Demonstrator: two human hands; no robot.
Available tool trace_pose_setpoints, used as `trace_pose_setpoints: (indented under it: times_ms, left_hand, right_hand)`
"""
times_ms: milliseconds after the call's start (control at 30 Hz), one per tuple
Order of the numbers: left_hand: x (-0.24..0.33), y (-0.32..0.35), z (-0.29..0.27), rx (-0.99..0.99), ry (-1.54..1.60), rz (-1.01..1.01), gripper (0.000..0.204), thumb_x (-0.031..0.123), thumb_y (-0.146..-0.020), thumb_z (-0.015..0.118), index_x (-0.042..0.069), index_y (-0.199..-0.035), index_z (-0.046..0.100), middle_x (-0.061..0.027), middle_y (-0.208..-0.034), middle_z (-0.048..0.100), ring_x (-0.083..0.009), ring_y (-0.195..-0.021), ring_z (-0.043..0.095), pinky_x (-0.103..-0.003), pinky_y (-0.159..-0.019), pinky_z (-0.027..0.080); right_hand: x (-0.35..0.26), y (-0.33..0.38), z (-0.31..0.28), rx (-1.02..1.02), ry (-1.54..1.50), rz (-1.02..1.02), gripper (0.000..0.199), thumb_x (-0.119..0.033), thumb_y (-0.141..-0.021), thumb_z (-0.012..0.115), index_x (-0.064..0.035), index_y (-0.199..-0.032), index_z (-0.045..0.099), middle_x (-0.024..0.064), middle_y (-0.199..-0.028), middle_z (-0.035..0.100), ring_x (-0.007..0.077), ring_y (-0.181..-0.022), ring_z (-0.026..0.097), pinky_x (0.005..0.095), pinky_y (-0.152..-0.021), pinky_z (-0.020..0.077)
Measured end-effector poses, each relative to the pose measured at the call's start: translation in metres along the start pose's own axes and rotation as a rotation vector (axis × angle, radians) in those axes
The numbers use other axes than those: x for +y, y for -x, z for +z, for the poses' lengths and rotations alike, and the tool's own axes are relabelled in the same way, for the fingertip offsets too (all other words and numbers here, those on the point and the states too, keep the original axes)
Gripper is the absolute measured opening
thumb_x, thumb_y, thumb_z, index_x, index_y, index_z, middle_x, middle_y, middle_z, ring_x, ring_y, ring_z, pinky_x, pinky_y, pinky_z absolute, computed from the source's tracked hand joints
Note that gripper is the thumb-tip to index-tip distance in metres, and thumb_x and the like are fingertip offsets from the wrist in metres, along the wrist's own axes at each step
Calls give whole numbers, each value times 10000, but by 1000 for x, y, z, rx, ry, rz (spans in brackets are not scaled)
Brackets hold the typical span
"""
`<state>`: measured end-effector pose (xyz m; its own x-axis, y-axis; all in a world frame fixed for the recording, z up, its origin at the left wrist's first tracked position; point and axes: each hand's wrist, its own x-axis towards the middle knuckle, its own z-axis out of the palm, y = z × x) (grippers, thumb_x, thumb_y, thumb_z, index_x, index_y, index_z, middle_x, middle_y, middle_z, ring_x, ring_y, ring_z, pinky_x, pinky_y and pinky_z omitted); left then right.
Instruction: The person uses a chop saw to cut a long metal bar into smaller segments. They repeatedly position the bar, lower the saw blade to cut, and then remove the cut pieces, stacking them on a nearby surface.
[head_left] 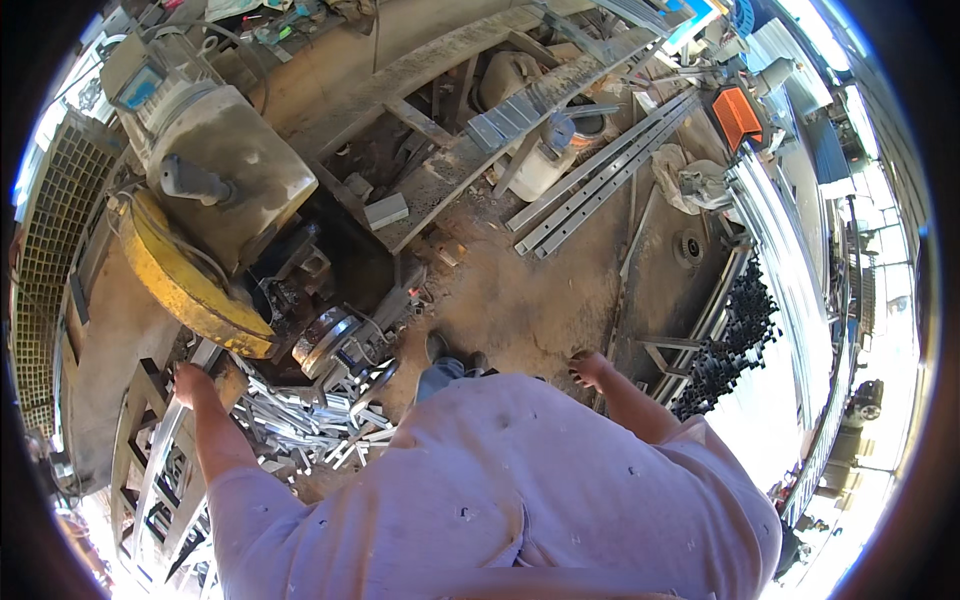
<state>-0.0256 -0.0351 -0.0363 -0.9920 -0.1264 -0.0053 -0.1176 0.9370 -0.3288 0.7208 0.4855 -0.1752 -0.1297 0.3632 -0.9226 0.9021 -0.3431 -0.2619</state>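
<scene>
My left hand (191,384) is at the left, closed on a long silver metal tube (160,455) that lies on a frame beside the cutting saw. The saw's worn yellow blade guard (180,275) curves just above that hand. Behind the guard stands the saw's dusty motor housing (230,165) with a grey handle (195,182). A round metal vise part (325,340) sits right of the guard. On the other side of my body, my right hand (590,369) hangs over the floor, fingers loosely apart and holding nothing.
Short silver offcuts (310,415) are heaped below the saw. Long punched metal bars (605,175) lie on the brown floor, near a white jug (540,165) and an orange-black box (737,115). At the right are stacked dark tube ends (735,335) and long shiny profiles (785,255).
</scene>
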Motion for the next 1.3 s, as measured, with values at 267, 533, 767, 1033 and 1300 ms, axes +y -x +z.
trace_pose_setpoints:
  times_ms: [267, 533, 767, 1033, 1300]
  left_hand:
    - [1, -7, 10, 4, 23, -26, 364, 240, -1031, 390, 106, -1179, 696, -120, -1170, 722, -348, -1087, 693, -478, -863, 588]
    - [1, -10, 15, 31, 45, -29, 307, 236, -1010, 456, 110, -1167, 688, -113, -1201, 711, -345, -1099, 694, -486, -861, 585]
    - [2, -1, 3, 16, 57, 5, 315, 222, -1022, 441, 93, -1153, 696, -99, -1177, 718, -341, -1078, 681, -492, -844, 570]
    - [0, -16, 16, -25, 96, 33, 317, 198, -1008, 455, 93, -1143, 722, -101, -1181, 707, -344, -1069, 672, -498, -817, 562]
    - [-2, -16, 11, -1, 171, 38, 289, 193, -983, 520, 88, -1129, 747, -128, -1162, 726, -357, -1042, 720, -511, -791, 601]
  right_hand:
    - [-39, 69, 38, 44, 41, -93, 412, -345, -924, 704, -19, -1176, 684, 116, -918, 740, 231, -748, 707, 375, -583, 551]
    - [-35, 78, 33, 73, -17, -52, 424, -344, -936, 698, -28, -1218, 664, 119, -979, 736, 239, -771, 698, 417, -619, 555]
    - [-33, 82, 59, 54, 30, -6, 432, -383, -963, 650, -53, -1242, 647, 123, -1068, 740, 280, -888, 719, 449, -716, 569]
    - [-58, 94, 112, 54, 56, -152, 414, -409, -939, 679, -72, -1180, 690, 66, -967, 759, 197, -757, 716, 352, -591, 551]
    - [-49, 113, 139, 85, 99, -172, 422, -392, -931, 692, -57, -1187, 687, 83, -963, 751, 204, -769, 711, 349, -614, 555]
